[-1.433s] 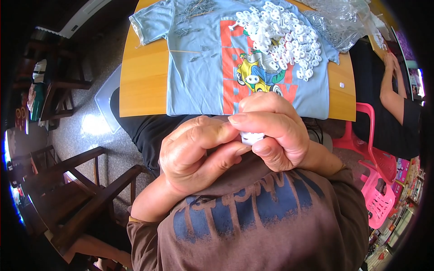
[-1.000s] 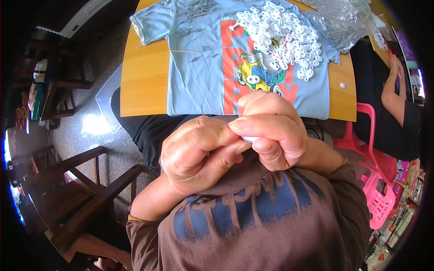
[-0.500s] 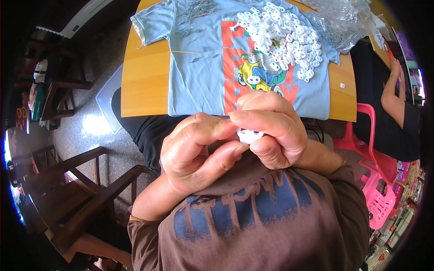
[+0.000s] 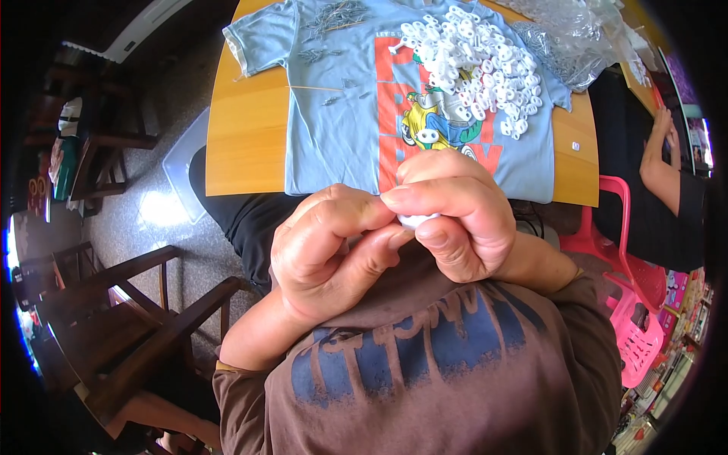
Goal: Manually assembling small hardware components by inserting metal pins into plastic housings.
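Close in front of my chest, both hands meet around a small white plastic piece (image 4: 417, 221). My left hand (image 4: 326, 254) is closed, its thumb and index fingertips pinching the piece's left end. My right hand (image 4: 462, 212) grips the other end between thumb and curled index finger. Fingers cover most of the piece. Beyond them, a light blue T-shirt (image 4: 326, 144) lies spread on a wooden table (image 4: 246, 144). It carries a heap of white two-holed plastic pieces (image 4: 485, 72), and one similar loose piece (image 4: 428, 136) lies nearer me.
Thin grey metal bits (image 4: 334, 19) lie on the shirt's far left, near a thin stick (image 4: 315, 88). Clear plastic bags (image 4: 576, 38) sit at the far right. Another person's arm (image 4: 658, 148) is beyond a pink chair (image 4: 626, 227). A dark wooden chair (image 4: 163, 318) stands left.
The white piece has turned between my fingers, and its holes no longer show. My right index finger and thumb have closed in over it.
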A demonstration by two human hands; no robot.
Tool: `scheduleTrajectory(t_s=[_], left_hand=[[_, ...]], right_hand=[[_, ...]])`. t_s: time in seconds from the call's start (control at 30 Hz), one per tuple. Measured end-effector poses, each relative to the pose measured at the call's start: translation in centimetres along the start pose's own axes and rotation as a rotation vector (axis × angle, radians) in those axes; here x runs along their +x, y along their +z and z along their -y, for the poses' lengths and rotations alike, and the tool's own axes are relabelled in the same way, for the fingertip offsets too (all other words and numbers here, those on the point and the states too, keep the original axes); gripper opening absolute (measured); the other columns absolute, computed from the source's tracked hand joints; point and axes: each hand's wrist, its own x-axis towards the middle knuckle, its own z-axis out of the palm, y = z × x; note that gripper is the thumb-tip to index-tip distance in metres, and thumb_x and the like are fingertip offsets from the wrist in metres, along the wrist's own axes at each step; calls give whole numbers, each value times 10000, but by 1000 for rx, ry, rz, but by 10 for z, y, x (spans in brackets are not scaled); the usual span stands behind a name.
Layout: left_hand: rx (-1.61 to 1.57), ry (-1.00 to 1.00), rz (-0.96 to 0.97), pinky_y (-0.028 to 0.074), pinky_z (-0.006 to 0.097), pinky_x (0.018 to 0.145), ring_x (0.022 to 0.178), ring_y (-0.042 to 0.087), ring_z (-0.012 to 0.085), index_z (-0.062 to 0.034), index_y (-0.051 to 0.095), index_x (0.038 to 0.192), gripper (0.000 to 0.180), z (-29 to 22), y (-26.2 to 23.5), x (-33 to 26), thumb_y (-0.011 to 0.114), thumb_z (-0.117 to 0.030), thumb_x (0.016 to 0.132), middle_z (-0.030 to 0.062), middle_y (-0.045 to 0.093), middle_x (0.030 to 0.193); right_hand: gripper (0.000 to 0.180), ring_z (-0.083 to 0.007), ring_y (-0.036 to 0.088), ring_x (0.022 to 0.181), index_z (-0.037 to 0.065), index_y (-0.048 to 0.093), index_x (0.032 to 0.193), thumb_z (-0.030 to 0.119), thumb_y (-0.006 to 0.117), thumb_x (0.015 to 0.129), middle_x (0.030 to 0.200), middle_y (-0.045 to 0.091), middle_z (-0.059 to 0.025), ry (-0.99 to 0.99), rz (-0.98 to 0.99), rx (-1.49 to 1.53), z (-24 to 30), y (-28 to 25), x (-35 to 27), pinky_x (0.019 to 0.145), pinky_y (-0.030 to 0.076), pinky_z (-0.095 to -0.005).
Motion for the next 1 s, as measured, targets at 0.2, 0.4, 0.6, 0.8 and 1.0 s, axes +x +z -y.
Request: scheduleTrajectory(t_s=[0.2,0.4,0.6,0.8,1.0], left_hand=[[-120,-97,-40,437,246,519,581,561,159,31,589,865,209,0,2,0,709,1,696,102,600,721],[-78,57,-10,449,257,544,614,575,165,55,595,921,271,5,0,2,712,0,683,123,621,771],[-59,125,-18,466,263,568,648,598,179,60,592,926,268,6,1,2,707,-1,692,135,628,794],[-112,-20,-42,463,262,563,640,591,175,59,591,925,263,-1,2,-2,705,-2,696,136,630,802],[-100,-39,-44,457,261,556,625,585,176,58,593,941,288,-3,1,-1,705,8,680,135,636,798]], right_hand=[[293,-208,538,742,-35,530,1079,180,525,881,895,564,-123,72,44,14,6,-3,0,645,448,-301],[317,-179,539,701,-31,534,1081,127,620,821,873,582,-97,56,-17,42,4,-2,0,615,438,-263],[314,-169,533,702,-9,524,1047,107,659,788,885,578,-96,85,-74,130,1,-1,-5,609,431,-258],[300,-164,536,703,8,527,1035,109,661,787,870,584,-90,93,-58,128,1,-2,-5,606,433,-256],[289,-160,523,690,0,531,1043,109,646,801,883,592,-92,103,-38,136,0,-2,-6,607,424,-259]])
